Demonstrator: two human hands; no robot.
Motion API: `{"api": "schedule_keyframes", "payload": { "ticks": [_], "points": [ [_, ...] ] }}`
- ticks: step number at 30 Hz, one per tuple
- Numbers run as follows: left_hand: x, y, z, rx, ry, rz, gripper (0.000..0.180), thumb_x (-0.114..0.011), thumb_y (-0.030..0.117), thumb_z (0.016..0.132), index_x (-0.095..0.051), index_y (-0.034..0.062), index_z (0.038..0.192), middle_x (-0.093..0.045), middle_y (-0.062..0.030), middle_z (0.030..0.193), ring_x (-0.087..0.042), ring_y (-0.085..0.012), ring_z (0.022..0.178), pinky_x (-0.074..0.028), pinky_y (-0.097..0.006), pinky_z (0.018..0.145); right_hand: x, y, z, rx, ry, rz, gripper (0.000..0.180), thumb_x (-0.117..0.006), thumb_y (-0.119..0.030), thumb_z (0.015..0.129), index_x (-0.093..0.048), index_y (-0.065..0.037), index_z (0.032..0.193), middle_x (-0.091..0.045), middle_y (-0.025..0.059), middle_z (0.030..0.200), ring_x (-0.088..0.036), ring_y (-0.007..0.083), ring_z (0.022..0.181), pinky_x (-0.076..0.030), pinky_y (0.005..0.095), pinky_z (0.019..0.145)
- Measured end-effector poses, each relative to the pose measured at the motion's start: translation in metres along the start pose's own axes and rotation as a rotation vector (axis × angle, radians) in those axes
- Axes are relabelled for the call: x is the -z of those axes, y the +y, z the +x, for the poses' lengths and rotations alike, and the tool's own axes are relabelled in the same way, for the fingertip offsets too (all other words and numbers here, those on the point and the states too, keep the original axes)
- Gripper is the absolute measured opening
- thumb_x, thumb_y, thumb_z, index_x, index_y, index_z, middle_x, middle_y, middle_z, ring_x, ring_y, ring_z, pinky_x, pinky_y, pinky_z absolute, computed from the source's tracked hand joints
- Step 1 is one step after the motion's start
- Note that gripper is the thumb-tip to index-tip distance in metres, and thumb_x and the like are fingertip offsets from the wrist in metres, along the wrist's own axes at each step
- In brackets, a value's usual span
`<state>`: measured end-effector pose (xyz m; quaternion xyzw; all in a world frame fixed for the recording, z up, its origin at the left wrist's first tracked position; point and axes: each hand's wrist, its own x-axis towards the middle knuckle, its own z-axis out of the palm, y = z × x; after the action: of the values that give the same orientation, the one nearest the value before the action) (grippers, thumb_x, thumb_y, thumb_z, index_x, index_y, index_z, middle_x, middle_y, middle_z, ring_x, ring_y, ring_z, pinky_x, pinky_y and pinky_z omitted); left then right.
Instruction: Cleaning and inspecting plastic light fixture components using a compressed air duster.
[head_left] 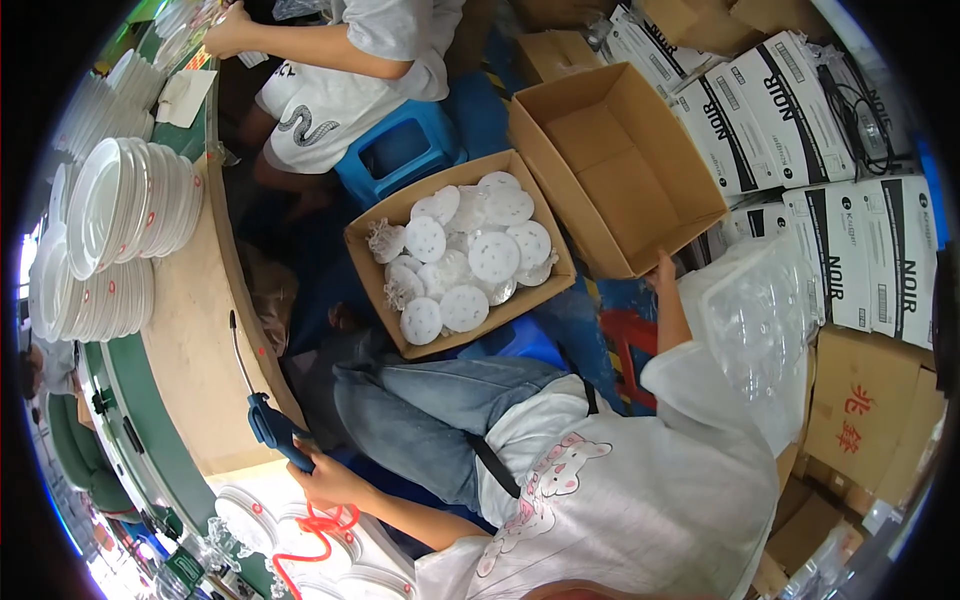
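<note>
Blue air gun [278,432] gripped in left hand [325,478] at worktop [200,330] edge; right hand [662,268] touches empty box [615,165], grip indiscernible.

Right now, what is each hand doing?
Left hand: closed on the blue air blow gun.
Right hand: at the empty cardboard box; grip cannot be told.

Bare counter [205,360] at nine o'clock lies open; stacked white plates [125,205] block ten o'clock, and the box of discs [460,250] fills the centre.
</note>
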<state>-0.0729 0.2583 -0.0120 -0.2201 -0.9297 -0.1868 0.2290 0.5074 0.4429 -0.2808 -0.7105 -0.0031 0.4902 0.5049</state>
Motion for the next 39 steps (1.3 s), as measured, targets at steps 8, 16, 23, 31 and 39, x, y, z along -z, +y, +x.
{"api": "schedule_keyframes", "payload": {
  "ticks": [8, 16, 23, 31, 39],
  "points": [
    [0.005, 0.003, 0.0, 0.055, -0.075, 0.072, 0.037, -0.057, 0.043, 0.08, -0.061, 0.0068, 0.074, -0.057, -0.0089, 0.053, -0.05, -0.0216, 0.04, -0.03, -0.031, 0.037, -0.09, 0.092, 0.0, 0.589, -0.232, -0.993, 0.036, -0.048, -0.034, 0.078, -0.061, -0.004, 0.092, -0.055, 0.0217, 0.104, -0.052, 0.0338, 0.097, -0.042, 0.0386, 0.08],
    [0.006, 0.001, -0.001, 0.069, -0.097, 0.018, 0.037, -0.059, 0.04, 0.079, -0.061, 0.0038, 0.075, -0.058, -0.0096, 0.055, -0.051, -0.0197, 0.041, -0.031, -0.031, 0.037, -0.188, 0.115, -0.235, 0.392, -1.034, -0.693, 0.026, -0.056, -0.02, 0.083, -0.06, 0.001, 0.097, -0.063, 0.0073, 0.084, -0.06, 0.014, 0.08, -0.047, 0.0259, 0.07],
    [0.004, 0.002, 0.0, 0.068, -0.072, 0.096, 0.028, -0.061, 0.035, 0.077, -0.058, 0.0075, 0.071, -0.056, -0.0115, 0.053, -0.05, -0.027, 0.041, -0.031, -0.035, 0.038, -0.226, -0.073, -0.446, 0.399, -1.678, 0.188, 0.017, -0.043, -0.013, 0.085, -0.053, -0.002, 0.092, -0.057, 0.0128, 0.092, -0.053, 0.0271, 0.085, -0.04, 0.0368, 0.078],
    [-0.002, -0.003, -0.002, 0.027, -0.068, 0.064, 0.014, -0.062, 0.022, 0.071, -0.054, 0.0105, 0.073, -0.057, -0.0107, 0.058, -0.053, -0.0324, 0.05, -0.036, -0.039, 0.042, -0.261, -0.104, -0.595, -0.288, -2.637, 0.525, 0.042, -0.039, -0.036, 0.086, -0.043, -0.002, 0.109, -0.048, 0.012, 0.111, -0.043, 0.0239, 0.104, -0.027, 0.0384, 0.092],
    [0.002, 0.001, -0.004, 0.067, -0.081, 0.023, 0.016, -0.063, 0.014, 0.064, -0.049, 0.0079, 0.066, -0.053, -0.0108, 0.053, -0.052, -0.0309, 0.049, -0.036, -0.039, 0.047, -0.227, -0.054, -0.628, -1.371, -2.77, -0.233, 0.059, -0.039, -0.043, 0.087, -0.036, 0.003, 0.124, -0.043, 0.0149, 0.124, -0.039, 0.0214, 0.115, -0.026, 0.0377, 0.099]
  ]
}}
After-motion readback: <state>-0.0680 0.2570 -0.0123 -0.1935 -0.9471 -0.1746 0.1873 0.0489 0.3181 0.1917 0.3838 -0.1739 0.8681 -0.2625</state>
